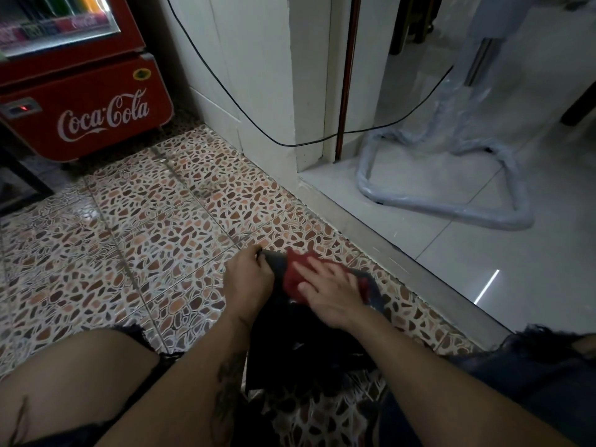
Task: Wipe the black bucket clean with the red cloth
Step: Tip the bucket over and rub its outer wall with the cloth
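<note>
Fingers point(317, 269) of the right hand point(332, 295) press flat on the red cloth point(295, 277) atop the black bucket point(283, 337) – tipped between the knees, left hand point(248, 279) gripping its edge – wiping underway, cleanliness unclear.

Red cloth point(295, 269), black bucket point(283, 333), pebble-patterned brown floor point(145, 227)
</note>
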{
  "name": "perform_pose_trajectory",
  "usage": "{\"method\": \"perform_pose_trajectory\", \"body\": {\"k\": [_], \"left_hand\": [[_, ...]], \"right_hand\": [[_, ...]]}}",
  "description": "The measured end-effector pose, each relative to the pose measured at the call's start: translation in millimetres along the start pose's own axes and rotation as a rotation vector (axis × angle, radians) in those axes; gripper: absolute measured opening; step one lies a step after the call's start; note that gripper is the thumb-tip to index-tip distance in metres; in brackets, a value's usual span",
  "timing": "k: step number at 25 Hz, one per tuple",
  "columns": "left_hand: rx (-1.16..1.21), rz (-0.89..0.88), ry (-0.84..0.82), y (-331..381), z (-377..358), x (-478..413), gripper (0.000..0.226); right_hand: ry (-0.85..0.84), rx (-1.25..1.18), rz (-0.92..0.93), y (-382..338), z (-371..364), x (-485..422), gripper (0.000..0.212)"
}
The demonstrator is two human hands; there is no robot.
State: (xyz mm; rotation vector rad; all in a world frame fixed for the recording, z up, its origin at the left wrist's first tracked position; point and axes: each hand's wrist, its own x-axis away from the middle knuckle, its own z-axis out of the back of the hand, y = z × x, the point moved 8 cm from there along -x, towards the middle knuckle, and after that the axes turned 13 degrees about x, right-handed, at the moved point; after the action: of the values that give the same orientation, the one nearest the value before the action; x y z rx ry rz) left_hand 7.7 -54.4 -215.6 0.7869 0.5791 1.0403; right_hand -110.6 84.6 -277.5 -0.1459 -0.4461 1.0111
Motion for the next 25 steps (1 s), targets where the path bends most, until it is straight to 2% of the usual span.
{"method": "perform_pose_trajectory", "body": {"k": [2, 4, 6, 8, 11, 15, 18, 22, 25], "left_hand": [[0.056, 0.038, 0.001, -3.6, 0.1, -1.1, 0.032], [0.144, 0.071, -0.124, -9.1, -7.5, 1.4, 0.042], [0.174, 0.062, -0.319, -13.5, -18.3, 14.7, 0.056], [0.12, -0.011, -0.363, -18.2, -18.4, 28.7, 0.063], [0.124, -0.042, -0.247, -21.4, -11.3, 27.3, 0.057], [0.166, 0.023, -0.161, -16.5, -13.0, 0.9, 0.046], [0.127, 0.073, -0.102, -18.8, -14.0, -14.3, 0.042], [0.095, 0.062, -0.069, -16.4, -12.2, -18.9, 0.04], [0.111, 0.054, -0.055, -14.6, -12.8, -13.9, 0.041]], "right_hand": [[-0.069, 0.009, -0.189, 50.4, -9.3, 8.6, 0.055], [-0.113, -0.013, -0.335, 86.7, -13.0, 16.0, 0.053], [-0.126, -0.011, -0.394, 94.9, -13.6, 13.7, 0.053], [-0.109, -0.011, -0.403, 86.8, -13.0, 8.4, 0.055], [-0.083, 0.03, -0.301, 49.7, -11.6, 3.0, 0.057], [0.055, 0.064, 0.031, -30.2, -17.0, 13.2, 0.065], [0.149, 0.097, 0.147, -24.2, -19.1, 29.4, 0.07], [0.171, 0.115, -0.101, 47.7, -14.6, 28.9, 0.067], [0.064, 0.074, -0.368, 73.6, -6.8, 7.4, 0.066]]}}
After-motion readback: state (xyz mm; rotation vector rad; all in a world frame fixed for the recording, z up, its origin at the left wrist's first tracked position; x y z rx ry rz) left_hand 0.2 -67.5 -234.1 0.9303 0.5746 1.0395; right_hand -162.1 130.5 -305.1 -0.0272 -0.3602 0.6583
